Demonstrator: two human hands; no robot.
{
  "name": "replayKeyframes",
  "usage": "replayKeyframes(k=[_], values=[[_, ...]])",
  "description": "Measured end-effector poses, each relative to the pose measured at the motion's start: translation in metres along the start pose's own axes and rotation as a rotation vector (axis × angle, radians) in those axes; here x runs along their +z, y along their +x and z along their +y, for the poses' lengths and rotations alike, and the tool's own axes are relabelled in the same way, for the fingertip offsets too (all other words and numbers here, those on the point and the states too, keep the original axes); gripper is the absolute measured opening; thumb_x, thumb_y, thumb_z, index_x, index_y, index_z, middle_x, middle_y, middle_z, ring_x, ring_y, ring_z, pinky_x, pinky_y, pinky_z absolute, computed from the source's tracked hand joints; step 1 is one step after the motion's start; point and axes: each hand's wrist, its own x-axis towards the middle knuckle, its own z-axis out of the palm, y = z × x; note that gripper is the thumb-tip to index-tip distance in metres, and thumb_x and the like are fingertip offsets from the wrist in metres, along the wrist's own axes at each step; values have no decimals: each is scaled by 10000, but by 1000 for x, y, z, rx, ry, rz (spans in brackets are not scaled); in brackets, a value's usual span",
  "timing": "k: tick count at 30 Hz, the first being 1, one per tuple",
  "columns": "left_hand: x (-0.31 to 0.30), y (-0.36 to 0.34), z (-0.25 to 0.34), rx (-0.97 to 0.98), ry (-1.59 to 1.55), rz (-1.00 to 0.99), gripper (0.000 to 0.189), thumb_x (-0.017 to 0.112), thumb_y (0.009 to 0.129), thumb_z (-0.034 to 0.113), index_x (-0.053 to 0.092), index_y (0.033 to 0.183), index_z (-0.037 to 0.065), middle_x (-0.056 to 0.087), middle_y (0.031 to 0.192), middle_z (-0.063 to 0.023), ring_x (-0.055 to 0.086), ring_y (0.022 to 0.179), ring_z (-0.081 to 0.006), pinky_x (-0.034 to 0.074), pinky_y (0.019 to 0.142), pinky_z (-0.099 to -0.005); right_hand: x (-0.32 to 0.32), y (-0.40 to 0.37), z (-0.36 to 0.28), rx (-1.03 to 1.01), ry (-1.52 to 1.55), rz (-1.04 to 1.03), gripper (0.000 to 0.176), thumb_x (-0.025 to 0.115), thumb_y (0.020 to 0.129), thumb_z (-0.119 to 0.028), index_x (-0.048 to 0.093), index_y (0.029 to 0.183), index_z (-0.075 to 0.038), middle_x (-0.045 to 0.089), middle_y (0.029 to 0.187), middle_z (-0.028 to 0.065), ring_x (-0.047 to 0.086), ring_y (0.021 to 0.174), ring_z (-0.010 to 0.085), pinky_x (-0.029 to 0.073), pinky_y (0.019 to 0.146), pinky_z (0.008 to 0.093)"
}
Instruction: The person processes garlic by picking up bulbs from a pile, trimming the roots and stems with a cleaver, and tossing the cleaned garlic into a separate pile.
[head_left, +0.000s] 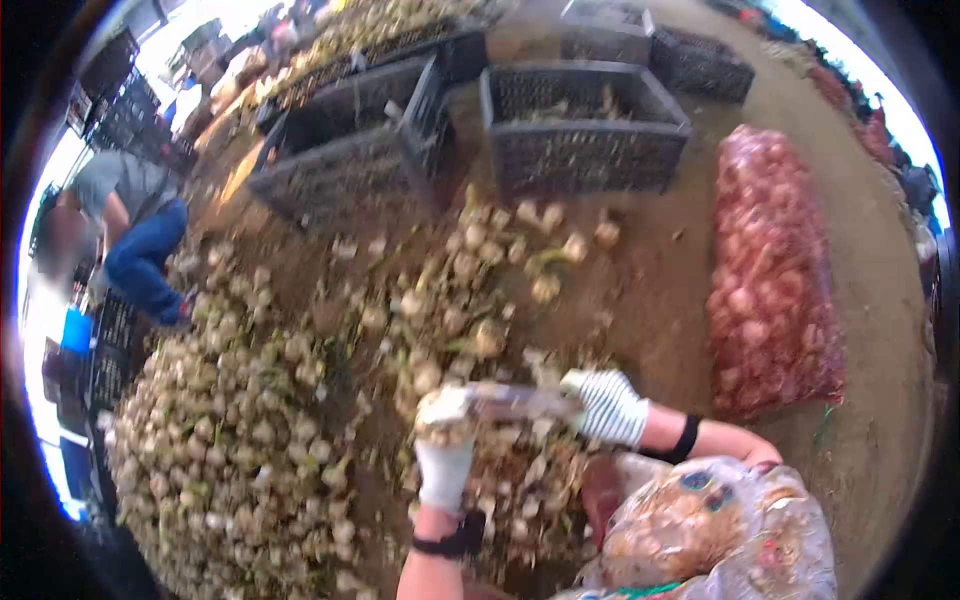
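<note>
My left hand (445, 450), in a white glove, is closed on something pale and blurred that I cannot make out. My right hand (608, 408), in a striped glove, is closed at the right end of a long, motion-blurred tool (520, 401), whose other end reaches my left hand. Below them lie dry peelings and stalks (525, 480). Pale bulbs with green stems (470, 250) are scattered on the ground ahead, and a large heap of bulbs (240, 440) fills the left side.
Dark plastic crates (590, 155) (335, 170) stand ahead. A red mesh sack full of bulbs (768, 270) lies on the right. A person in blue trousers (147, 262) crouches at the far left. A stained pale cloth (700, 530) covers my lap.
</note>
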Motion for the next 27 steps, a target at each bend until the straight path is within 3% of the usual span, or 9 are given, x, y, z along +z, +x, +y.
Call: replayKeyframes(k=[2, 7, 12, 13, 15, 17, 20, 21, 27], values=[[8, 9, -13, -242, -1033, 106, 351, 539, 921, 110, 490, 1255, 15, 578, 1213, -121, 608, 1013, -247, 536, 857, -394, 1, 1, -4, -112, 34, -3, 191, 647, 814, -257, 583, 896, -96, 580, 702, 118, 581, 608, 328, 464, 550, 384], [4, 17, -21, -407, -1056, 105, 470, 481, 938, 403, 435, 1306, 113, 519, 1265, -109, 554, 1090, -224, 547, 874, -385, 0, 9, 1, -90, 21, 2, 283, 669, 809, -341, 524, 875, -107, 581, 722, 118, 606, 644, 334, 476, 557, 384], [11, 17, -12, -369, -660, 206, 591, 677, 873, 316, 396, 1326, 61, 493, 1273, -73, 521, 1117, -221, 462, 991, -390, -3, 7, -8, -86, -2, 58, 211, 697, 773, -263, 551, 806, -114, 572, 659, 116, 601, 606, 315, 463, 533, 372], [0, 23, 31, -841, -1065, 139, 632, 664, 869, 389, 396, 1332, 53, 487, 1292, -83, 518, 1119, -242, 457, 993, -404, -1, 4, -12, -166, -31, 53, 173, 694, 720, -199, 551, 784, -126, 573, 673, 102, 603, 617, 298, 457, 536, 363], [0, 30, 85, -969, -1439, 96, 774, 589, 847, 596, 395, 1362, 52, 444, 1368, -132, 498, 1157, -301, 438, 997, -460, -7, 5, -26, -319, -22, -26, 126, 652, 700, -164, 543, 762, -144, 557, 664, 81, 594, 625, 302, 454, 546, 386], [7, 10, 31, -518, -1347, -107, 761, 498, 846, 685, 434, 1319, 92, 511, 1301, -109, 530, 1112, -307, 458, 978, -416, 3, 9, -33, -347, -205, -57, 76, 606, 720, -182, 546, 752, -149, 545, 641, 74, 589, 613, 309, 458, 548, 413], [24, 5, -103, -738, -1616, 6, 566, 425, 974, 496, 401, 1323, 51, 536, 1202, -122, 526, 1110, -249, 462, 944, -386, 6, 21, -34, -330, -278, -52, 78, 593, 734, -206, 557, 759, -141, 561, 653, 87, 602, 623, 306, 469, 557, 418], [46, -14, -106, -592, -1517, -11, 514, 380, 1000, 424, 384, 1347, 45, 515, 1248, -134, 528, 1121, -241, 465, 948, -376, 4, 26, -37, -306, -325, -78, 91, 582, 748, -215, 568, 766, -127, 573, 663, 101, 608, 626, 305, 474, 558, 423], [55, -18, -16, -628, -1692, 103, 364, 492, 934, 449, 423, 1043, 109, 422, 890, -51, 420, 777, -194, 387, 708, -346, 8, 32, -33, -398, -411, -58, 131, 578, 745, -236, 578, 772, -108, 582, 666, 100, 613, 615, 298, 479, 554, 422]])
